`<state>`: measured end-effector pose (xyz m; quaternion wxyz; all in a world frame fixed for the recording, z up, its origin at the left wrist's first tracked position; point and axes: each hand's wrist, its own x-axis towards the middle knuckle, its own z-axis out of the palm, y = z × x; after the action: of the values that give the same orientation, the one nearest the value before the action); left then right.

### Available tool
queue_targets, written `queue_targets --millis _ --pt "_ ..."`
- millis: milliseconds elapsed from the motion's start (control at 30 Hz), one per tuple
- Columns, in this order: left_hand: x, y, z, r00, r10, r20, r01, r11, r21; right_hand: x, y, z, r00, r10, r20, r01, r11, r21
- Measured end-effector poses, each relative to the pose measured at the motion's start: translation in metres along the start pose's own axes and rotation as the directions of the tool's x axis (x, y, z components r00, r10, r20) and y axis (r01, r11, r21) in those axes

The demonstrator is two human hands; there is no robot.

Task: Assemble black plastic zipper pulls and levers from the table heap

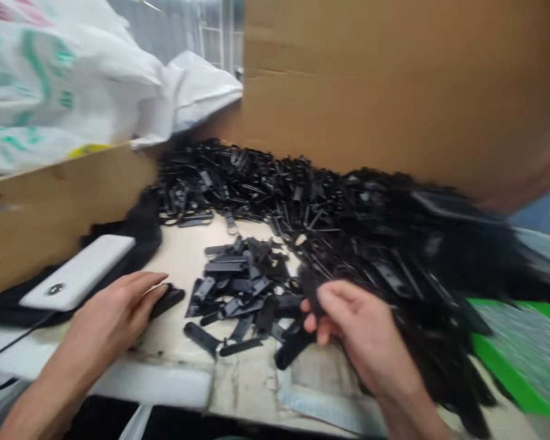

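My left hand (119,311) is at the left of the table, its fingers curled over dark, narrow black pieces (168,299) that stick out beyond the fingertips. My right hand (362,324) pinches a flat black strip-shaped part (309,284) between thumb and fingers; motion blurs it. Just below those fingers is another black strip with a rounded end (291,353). Between the hands lies a loose heap of short black parts (242,281), some with small holes. What kind of parts they are, I cannot make out.
A big pile of black parts (256,183) spreads across the back and right, against a cardboard sheet (371,79). On the left lie a white device with a cable (80,272) and white sacks (73,79). A green-rimmed tray (504,373) holds clear material at right.
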<state>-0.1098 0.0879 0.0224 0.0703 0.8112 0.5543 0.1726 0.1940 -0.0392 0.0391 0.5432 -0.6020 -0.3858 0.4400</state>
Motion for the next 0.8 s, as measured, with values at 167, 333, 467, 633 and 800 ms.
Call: queue_targets --millis 167,333,467,633,800 --pt "0.026 0.089 0.012 0.866 0.5 0.007 -0.484 0.843 -0.236 -0.047 0.034 -0.016 0.988 0.117 0.099 -0.139 0.957 0.256" --pt "0.051 0.201 0.03 0.633 0.771 0.067 -0.723 0.62 -0.304 -0.08 0.043 -0.049 0.988 0.154 0.03 -0.152 0.896 0.417" --pt "0.071 0.26 0.06 0.525 0.85 0.04 -0.828 0.521 -0.207 -0.094 0.047 -0.058 0.981 0.186 -0.062 -0.13 0.856 0.501" --pt "0.08 0.283 0.086 0.504 0.863 0.043 -0.841 0.501 -0.202 -0.104 0.05 -0.062 0.98 0.148 -0.137 -0.039 0.804 0.593" --pt "0.069 0.264 0.06 0.621 0.779 -0.089 -0.772 0.588 -0.243 -0.105 0.041 -0.065 0.975 0.136 -0.176 0.009 0.767 0.642"
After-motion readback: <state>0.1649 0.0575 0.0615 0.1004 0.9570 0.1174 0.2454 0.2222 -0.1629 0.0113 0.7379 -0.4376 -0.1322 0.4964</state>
